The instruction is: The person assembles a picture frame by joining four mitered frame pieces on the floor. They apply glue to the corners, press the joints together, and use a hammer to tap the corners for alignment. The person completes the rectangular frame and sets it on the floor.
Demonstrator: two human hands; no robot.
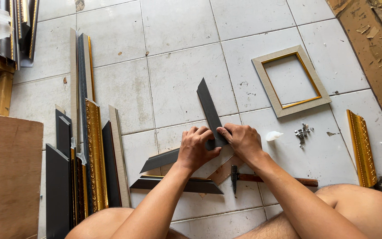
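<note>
Two dark grey frame moulding pieces meet in a corner on the tiled floor. One piece (208,104) points up and away, the other (159,160) runs left. My left hand (194,148) and my right hand (242,140) both press on the joint where they meet. A third dark piece with a gold edge (177,183) lies nearer me. A hammer (261,178) with a wooden handle rests just under my right wrist.
A finished beige frame with gold inner trim (290,82) lies at the upper right. Small metal fasteners (301,132) and a white scrap (273,135) sit beside it. A gold moulding length (361,146) lies far right. Several moulding strips (87,132) and a brown board (7,177) are at left.
</note>
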